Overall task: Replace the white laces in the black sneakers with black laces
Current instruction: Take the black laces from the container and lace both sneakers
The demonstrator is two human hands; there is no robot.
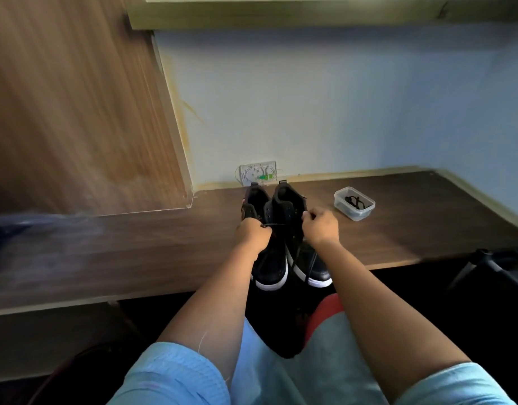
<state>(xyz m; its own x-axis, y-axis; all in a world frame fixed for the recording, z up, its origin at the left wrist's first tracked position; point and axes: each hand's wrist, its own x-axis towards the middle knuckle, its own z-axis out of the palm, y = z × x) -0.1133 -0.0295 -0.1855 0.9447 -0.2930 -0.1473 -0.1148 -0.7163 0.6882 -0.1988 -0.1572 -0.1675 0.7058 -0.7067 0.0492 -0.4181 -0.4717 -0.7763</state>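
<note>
Pair of black sneakers (pixel 284 229) on wooden desk (pixel 412 217), left hand (pixel 253 233) and right hand (pixel 320 226) each pinching a black lace (pixel 284 225) end, clear plastic container (pixel 354 203) nearby holding another black lace

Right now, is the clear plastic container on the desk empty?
No, the clear plastic container on the desk, right of the black sneakers, holds a dark lace-like bundle.

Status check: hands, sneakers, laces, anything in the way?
Both hands, left and right, pinching a black lace over the sneakers. Spare lace in tub. Nothing blocking.
</note>
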